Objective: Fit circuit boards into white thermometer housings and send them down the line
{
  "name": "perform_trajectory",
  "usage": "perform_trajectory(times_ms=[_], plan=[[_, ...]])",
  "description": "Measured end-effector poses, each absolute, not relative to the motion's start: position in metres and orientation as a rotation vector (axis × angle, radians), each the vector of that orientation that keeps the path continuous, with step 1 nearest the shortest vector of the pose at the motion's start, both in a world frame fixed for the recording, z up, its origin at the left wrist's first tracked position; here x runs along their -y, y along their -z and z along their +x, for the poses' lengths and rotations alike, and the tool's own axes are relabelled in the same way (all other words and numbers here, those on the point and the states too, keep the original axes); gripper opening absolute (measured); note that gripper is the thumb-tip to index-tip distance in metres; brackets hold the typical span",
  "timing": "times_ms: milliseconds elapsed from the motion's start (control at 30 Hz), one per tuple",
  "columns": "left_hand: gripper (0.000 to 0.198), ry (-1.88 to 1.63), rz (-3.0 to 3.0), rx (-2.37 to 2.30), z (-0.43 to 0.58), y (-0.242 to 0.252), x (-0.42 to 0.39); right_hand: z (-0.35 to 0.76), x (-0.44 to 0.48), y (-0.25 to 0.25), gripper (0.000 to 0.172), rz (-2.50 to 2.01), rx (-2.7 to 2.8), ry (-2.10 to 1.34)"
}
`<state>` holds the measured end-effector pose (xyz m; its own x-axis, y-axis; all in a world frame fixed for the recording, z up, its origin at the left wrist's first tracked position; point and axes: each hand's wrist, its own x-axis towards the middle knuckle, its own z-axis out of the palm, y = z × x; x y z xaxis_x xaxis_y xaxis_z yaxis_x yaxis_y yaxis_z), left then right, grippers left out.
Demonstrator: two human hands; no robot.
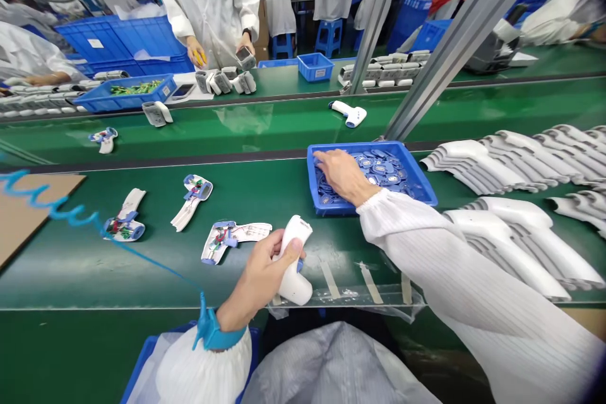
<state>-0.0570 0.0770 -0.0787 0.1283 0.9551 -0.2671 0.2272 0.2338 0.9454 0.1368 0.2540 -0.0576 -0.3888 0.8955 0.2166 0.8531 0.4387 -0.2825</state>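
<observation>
My left hand (272, 265) is closed around a white thermometer-gun housing (296, 284), tilted above the front edge of the green bench. My right hand (343, 172) reaches into a blue tray (423, 192) of small blue plastic parts (386, 167). Its fingertips are down among the parts near the tray's left side, and whether they pinch one is hidden. Left of my left hand lies an open housing half (220, 243) with wires and blue pieces in it. Two more such halves, one nearer the middle (193, 201) and one farther left (127, 218), rest on the bench.
Stacked white housing shells (502, 233) cover the bench's right side. A metal post (454, 44) rises behind the tray. A coiled blue cord (142, 259) runs to my left wrist. An assembled thermometer gun (349, 113) lies on the conveyor. Across it a person in white (208, 0) handles grey-white parts.
</observation>
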Motion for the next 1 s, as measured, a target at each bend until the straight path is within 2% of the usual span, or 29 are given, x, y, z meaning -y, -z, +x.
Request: perform_trajectory(times_ms=[100,167,267,367,500,633,733,867,1000], plan=[[0.041,-0.790,1.369,-1.386,-0.056,0.071,-0.077,0.145,-0.218,0.044,0.033,-1.468,2.142,-0.392],[0.035,-0.792,1.534,-1.465,-0.052,0.064,-0.078,0.151,-0.185,0.036,0.031,-1.382,1.874,-0.795],[0.028,-0.846,1.770,-1.545,-0.043,0.057,-0.081,0.156,-0.136,0.032,0.039,-1.232,1.508,-1.286],[0.031,-0.895,1.904,-1.499,-0.035,0.057,-0.085,0.155,-0.105,0.037,0.045,-1.201,1.318,-1.431],[0.032,-0.903,1.989,-1.450,-0.034,0.061,-0.088,0.154,-0.091,0.048,0.047,-1.271,1.396,-1.318],[0.035,-0.817,2.078,-1.392,-0.035,0.062,-0.087,0.154,-0.089,0.054,0.034,-1.273,1.725,-0.797],[0.034,-0.810,2.151,-1.375,-0.031,0.065,-0.086,0.152,-0.085,0.058,0.029,-1.200,1.869,-0.572],[0.029,-0.816,2.301,-1.431,-0.023,0.072,-0.085,0.156,-0.078,0.067,0.027,-1.228,1.864,-0.420],[0.024,-0.970,2.181,-1.486,-0.018,0.080,-0.079,0.173,-0.070,0.075,0.021,-1.296,1.891,-0.483]])
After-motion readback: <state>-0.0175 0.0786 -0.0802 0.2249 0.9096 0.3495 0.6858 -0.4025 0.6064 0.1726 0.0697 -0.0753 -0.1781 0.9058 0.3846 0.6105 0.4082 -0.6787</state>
